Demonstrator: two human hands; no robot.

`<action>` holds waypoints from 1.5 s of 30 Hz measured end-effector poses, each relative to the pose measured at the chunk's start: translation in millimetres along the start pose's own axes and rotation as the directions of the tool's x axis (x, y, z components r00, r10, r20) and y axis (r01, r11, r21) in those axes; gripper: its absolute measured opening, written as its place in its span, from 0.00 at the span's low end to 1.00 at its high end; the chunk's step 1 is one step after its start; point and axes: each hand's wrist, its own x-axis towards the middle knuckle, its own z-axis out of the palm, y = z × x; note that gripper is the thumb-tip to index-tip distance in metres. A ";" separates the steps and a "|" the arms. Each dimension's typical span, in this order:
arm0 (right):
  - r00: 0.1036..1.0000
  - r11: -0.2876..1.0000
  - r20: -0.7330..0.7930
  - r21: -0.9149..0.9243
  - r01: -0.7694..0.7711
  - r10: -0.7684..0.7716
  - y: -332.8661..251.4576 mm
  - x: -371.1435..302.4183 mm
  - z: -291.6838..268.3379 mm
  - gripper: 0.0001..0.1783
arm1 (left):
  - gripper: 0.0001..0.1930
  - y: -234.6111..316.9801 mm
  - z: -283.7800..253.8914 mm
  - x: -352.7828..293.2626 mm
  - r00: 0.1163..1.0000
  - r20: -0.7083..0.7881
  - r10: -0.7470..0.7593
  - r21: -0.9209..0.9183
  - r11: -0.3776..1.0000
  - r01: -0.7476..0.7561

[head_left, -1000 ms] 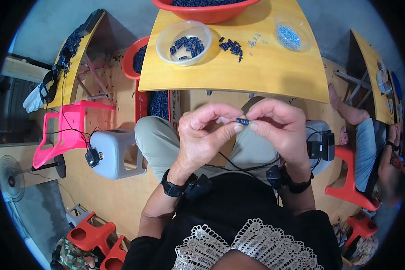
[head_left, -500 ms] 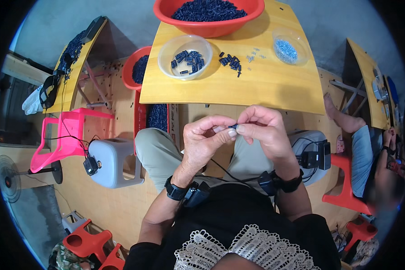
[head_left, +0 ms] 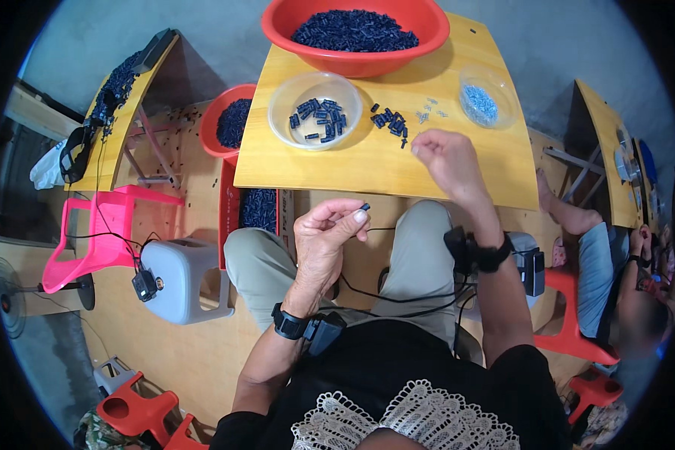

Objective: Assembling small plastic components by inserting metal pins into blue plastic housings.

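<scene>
Between its thumb and fingertips my left hand pinches a small dark plastic cylinder, above my lap in front of the table. My right hand is over the near edge of the table, apart from the left, with its fingers curled in and closed; whatever they hold, if anything, cannot be made out. Just beyond its fingertips lies a loose cluster of small dark cylinders. To the left of that cluster stands a clear plastic bowl with several similar dark pieces in it.
A red basin heaped with dark pieces stands at the table's far side. At right are a clear tub of small bluish pieces and scattered clear bits. Stools flank my legs, with black cables across my lap. A person sits far right.
My hands have come apart. The right has moved up and over the table toward the loose dark pieces, while the left keeps its dark cylinder and has shifted slightly left.
</scene>
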 end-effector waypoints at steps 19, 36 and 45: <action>0.961 0.823 0.057 -0.533 -0.199 0.269 10.4 87.9 30.1 0.08 | 0.08 -0.2 -18.5 6.9 0.997 -0.022 -0.075 -0.072 0.995 0.073; 0.949 0.758 0.103 0.578 -0.302 0.299 21.9 -17.3 16.4 0.04 | 0.08 -2.2 -13.6 10.0 0.991 -0.032 -0.128 -0.200 0.972 0.120; 0.969 0.733 0.094 0.638 -0.235 0.229 -2.9 -17.8 9.7 0.04 | 0.08 8.3 0.6 -5.3 0.996 0.053 -0.075 -0.199 0.976 0.085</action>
